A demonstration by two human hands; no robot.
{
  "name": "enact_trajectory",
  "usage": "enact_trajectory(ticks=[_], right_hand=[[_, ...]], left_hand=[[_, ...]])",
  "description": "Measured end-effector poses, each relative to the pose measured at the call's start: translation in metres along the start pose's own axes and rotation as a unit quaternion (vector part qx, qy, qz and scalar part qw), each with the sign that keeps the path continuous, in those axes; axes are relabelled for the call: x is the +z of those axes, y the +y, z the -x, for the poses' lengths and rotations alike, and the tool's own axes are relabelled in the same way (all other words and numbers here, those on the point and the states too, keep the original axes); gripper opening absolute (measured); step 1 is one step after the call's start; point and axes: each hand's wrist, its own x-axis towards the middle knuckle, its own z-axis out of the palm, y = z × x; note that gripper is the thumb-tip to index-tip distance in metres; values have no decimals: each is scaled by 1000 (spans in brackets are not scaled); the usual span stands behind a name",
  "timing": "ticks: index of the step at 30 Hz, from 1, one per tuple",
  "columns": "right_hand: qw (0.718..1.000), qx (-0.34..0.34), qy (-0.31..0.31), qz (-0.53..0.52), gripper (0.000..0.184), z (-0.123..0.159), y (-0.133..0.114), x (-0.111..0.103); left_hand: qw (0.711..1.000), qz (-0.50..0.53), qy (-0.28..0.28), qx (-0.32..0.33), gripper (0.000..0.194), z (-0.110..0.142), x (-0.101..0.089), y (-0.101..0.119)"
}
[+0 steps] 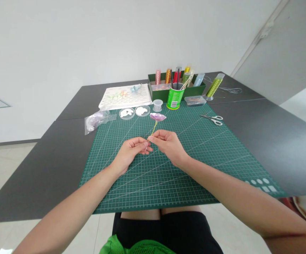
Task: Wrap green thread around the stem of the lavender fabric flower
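An artificial flower (157, 117) with a pale purple head and a thin yellow-green stem is held above the cutting mat (195, 165). My right hand (168, 145) pinches the stem between thumb and forefinger, below the flower head. Close against it, my left hand (132, 151) has its thumb and fingers together at the lower end of the same stem. The fingers partly hide that end of the stem.
White-handled scissors (214, 120) lie at the mat's right. Behind stand a green can (174, 98) of sticks, a dark green box (161, 94) with thread spools, a small round tub (157, 105), dishes of white pieces (126, 113), a plastic bag (96, 121) and a white board (110, 102).
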Motion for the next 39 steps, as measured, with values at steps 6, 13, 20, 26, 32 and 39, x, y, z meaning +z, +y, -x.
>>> enact_trajectory(ticks=[6,13,20,26,32,39], right_hand=[[997,-42,1,71,39,-1,4,-2],[985,-89,0,149,26,1,2,-3],[990,-78,-1,113,29,-2,2,-4],[991,-78,-38,98,30,-5,2,-8],[973,-101,-54,200,24,-8,9,-13],[931,-196,-159,263,26,2,-2,-12]], left_hand=[[1000,-22,8,1,21,1,1,3],[999,-37,12,1,17,0,2,3],[1000,-13,2,0,22,1,2,2],[998,-36,36,45,24,1,1,4],[994,-23,78,68,21,0,-4,8],[982,-94,126,100,20,-4,-12,8]])
